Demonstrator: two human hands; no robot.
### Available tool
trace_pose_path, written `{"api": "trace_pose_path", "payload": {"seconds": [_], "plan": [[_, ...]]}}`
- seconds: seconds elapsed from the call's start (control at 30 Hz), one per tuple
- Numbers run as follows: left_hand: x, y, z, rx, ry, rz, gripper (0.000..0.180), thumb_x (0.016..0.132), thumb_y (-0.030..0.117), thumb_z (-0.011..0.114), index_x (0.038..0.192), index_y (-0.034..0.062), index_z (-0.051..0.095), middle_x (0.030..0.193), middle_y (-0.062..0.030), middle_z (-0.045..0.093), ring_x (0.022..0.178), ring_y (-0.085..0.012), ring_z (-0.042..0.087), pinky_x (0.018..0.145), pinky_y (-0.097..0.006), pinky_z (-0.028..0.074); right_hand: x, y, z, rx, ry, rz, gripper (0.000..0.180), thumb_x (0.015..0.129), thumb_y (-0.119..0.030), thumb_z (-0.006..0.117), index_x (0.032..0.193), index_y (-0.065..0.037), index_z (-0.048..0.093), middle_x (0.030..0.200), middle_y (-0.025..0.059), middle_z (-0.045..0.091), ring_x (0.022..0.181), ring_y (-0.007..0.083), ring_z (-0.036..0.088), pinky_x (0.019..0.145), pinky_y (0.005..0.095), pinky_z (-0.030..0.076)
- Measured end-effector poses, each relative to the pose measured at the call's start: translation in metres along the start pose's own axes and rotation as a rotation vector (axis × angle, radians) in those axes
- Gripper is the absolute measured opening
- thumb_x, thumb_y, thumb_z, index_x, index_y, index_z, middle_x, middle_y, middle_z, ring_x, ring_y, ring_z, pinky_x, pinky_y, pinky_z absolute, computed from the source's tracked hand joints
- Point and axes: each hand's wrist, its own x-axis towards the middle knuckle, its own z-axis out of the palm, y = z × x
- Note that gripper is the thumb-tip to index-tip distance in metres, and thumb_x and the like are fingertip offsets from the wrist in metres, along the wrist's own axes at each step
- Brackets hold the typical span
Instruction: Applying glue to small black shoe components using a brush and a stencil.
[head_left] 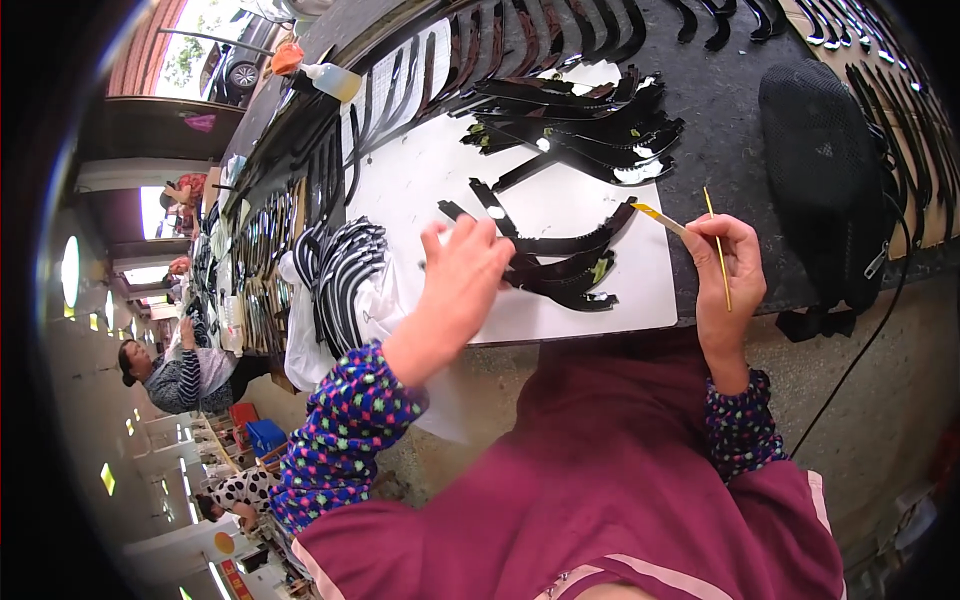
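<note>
My right hand (732,265) is closed round a flat paintbrush (662,218) with yellow bristles and a thin yellow stick (712,208). The brush tip meets or nearly meets the end of a curved black strip (575,243) on a white sheet (640,300). Over the left ends of this strip and several others below it is my left hand (462,270), slightly blurred, its fingers bent and apart. Whether its fingertips touch a strip cannot be made out. A heap of glossy black strips (575,125) lies farther back on the sheet.
Bundled curved strips (345,285) lie left, beside white plastic (375,310). A bottle of yellowish liquid (333,80) stands at the back left. A black mesh bag (825,165) and a cable (860,350) are at the right. More strips line the dark table (715,150); people work farther left.
</note>
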Motion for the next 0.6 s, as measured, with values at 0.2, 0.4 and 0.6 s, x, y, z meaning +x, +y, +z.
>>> {"api": "trace_pose_path", "payload": {"seconds": [0.2,0.4,0.6], "plan": [[0.033,-0.021,-0.001,-0.008,0.110,0.225,0.063,0.064,0.011,0.086,0.118,0.0149,0.052,0.110,-0.0030,0.051,0.114,-0.0227,0.051,0.101,-0.050,0.030,0.001,0.002,0.001,-0.019,0.000,-0.006,0.013,0.094,0.004,0.066,0.105,0.001,0.060,0.101,0.0054,0.065,0.091,0.0094,0.062,0.083,0.0223,0.052],[0.047,-0.031,-0.004,-0.026,-0.146,0.269,0.053,0.066,0.011,0.085,0.108,0.0174,0.054,0.109,0.0006,0.054,0.116,-0.0219,0.051,0.104,-0.050,0.028,-0.002,0.003,0.000,-0.047,-0.003,-0.018,0.013,0.093,0.004,0.068,0.104,0.001,0.061,0.099,0.0051,0.066,0.089,0.0097,0.063,0.082,0.0222,0.052],[0.044,-0.036,0.000,0.003,-0.079,0.363,0.040,0.070,0.012,0.082,0.102,0.0170,0.059,0.106,0.0027,0.058,0.114,-0.0196,0.053,0.103,-0.055,0.032,-0.002,0.002,0.000,-0.057,-0.001,-0.020,0.013,0.092,0.004,0.069,0.103,0.001,0.061,0.098,0.0051,0.066,0.088,0.0098,0.063,0.080,0.0227,0.052]]}}
